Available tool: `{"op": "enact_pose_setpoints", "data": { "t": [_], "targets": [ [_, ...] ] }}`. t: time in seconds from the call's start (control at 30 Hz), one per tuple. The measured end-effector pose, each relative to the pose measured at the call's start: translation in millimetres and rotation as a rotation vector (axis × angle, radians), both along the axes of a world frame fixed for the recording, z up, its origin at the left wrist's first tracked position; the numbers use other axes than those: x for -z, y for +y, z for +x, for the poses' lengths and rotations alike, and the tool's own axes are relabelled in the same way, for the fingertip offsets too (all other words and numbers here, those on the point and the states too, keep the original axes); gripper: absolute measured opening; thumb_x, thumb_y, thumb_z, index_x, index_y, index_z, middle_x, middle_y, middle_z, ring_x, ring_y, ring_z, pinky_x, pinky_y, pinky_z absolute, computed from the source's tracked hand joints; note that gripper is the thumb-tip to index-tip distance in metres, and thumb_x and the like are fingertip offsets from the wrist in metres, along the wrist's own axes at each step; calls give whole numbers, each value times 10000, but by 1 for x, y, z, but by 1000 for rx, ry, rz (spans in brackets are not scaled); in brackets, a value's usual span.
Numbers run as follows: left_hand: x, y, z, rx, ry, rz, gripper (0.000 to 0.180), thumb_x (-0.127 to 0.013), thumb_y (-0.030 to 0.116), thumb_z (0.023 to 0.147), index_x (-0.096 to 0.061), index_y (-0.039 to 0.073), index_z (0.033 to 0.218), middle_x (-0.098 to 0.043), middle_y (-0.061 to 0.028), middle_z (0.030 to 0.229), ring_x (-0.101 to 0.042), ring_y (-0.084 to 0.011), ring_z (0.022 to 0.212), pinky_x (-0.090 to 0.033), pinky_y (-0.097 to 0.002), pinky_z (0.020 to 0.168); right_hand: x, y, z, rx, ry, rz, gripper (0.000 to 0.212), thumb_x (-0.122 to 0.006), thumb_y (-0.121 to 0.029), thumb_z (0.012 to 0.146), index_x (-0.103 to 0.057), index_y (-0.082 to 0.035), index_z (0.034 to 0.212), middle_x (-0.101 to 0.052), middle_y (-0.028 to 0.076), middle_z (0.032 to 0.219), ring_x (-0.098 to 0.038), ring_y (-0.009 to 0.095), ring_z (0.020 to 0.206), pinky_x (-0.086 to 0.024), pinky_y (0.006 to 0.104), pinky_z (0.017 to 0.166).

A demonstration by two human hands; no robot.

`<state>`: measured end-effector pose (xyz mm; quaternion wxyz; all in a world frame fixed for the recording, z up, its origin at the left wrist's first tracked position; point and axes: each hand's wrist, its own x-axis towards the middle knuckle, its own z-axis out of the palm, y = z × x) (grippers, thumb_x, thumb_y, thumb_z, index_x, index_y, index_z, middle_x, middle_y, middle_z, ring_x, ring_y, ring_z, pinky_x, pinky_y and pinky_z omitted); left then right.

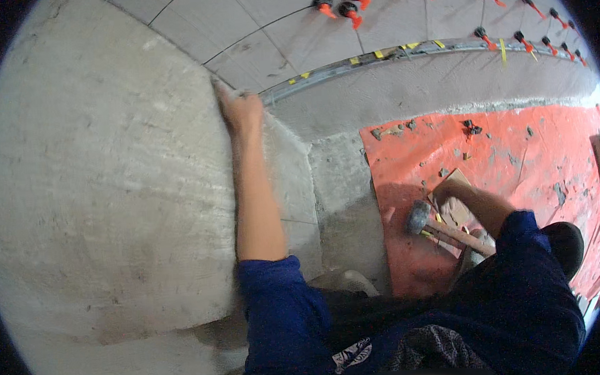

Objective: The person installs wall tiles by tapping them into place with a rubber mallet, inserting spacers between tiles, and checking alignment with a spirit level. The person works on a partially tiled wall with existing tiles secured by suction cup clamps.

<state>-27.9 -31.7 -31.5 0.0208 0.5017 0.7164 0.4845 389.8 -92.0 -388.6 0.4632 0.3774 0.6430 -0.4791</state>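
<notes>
My left hand [242, 112] reaches up to the corner where the bare grey wall [120, 171] meets the tiled wall [250, 53]. One finger stretches along that joint; the others look bent, and nothing shows in them. On the right, my right hand [449, 193] is low over an open cardboard box [461, 213], its fingers curled downward. Their tips are hidden, so what they hold cannot be made out. Small yellow strips lie by the box. Just below this hand is a mallet with a grey head [418, 216] and a wooden handle [464, 239].
Black tile levelers with orange handles [351, 16] stick out of the tile joints. A metal rail [334, 70] with yellow pieces runs beneath the tiles. Dirty red sheeting [504, 147], strewn with mortar crumbs, covers the floor at right. My shoe [565, 248] rests at its near side.
</notes>
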Motion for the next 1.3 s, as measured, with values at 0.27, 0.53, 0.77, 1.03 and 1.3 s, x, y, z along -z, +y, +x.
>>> {"op": "enact_pose_setpoints", "data": {
  "t": [0.27,0.53,0.77,1.03,1.3],
  "targets": [
    [-18,-17,15,121,-413,-8,670,-580,-36,857,-249,12,1438,-511,-210,1244,-615,-225,858,-518,-313,708,-184,64,84,-422,364,911,110,-633,-99,685,-673,-81,786,-665,121,736,-659,322,702,-465,501,552],
    [29,-82,32,-133,-216,-350,461,-628,70,877,-478,5,1307,-623,-112,1030,-566,-157,828,-472,-287,658,-168,0,142,658,935,1003,69,-596,-91,760,-572,-38,722,-556,189,618,-551,395,602,-413,436,529],
    [97,-153,98,-355,-133,-846,434,-626,377,898,-620,-2,1108,-621,-81,881,-559,-162,652,-472,-328,586,-89,-28,73,1109,1149,538,84,-621,-92,817,-621,-29,762,-590,154,666,-592,294,611,-446,376,565],
    [145,-148,185,-204,-467,-1032,452,-558,452,924,-665,17,987,-601,-55,723,-523,-135,522,-446,-312,507,-80,-17,46,1035,1393,503,28,-619,-7,794,-598,-25,800,-587,147,705,-587,306,633,-471,370,599],
    [92,-118,141,-106,114,-832,473,-627,383,894,-573,-32,1114,-547,-94,813,-510,-189,741,-439,-350,673,-92,-30,57,1002,1264,479,60,-626,-73,825,-590,-25,825,-546,170,680,-536,291,586,-437,379,555]
  ]
}}
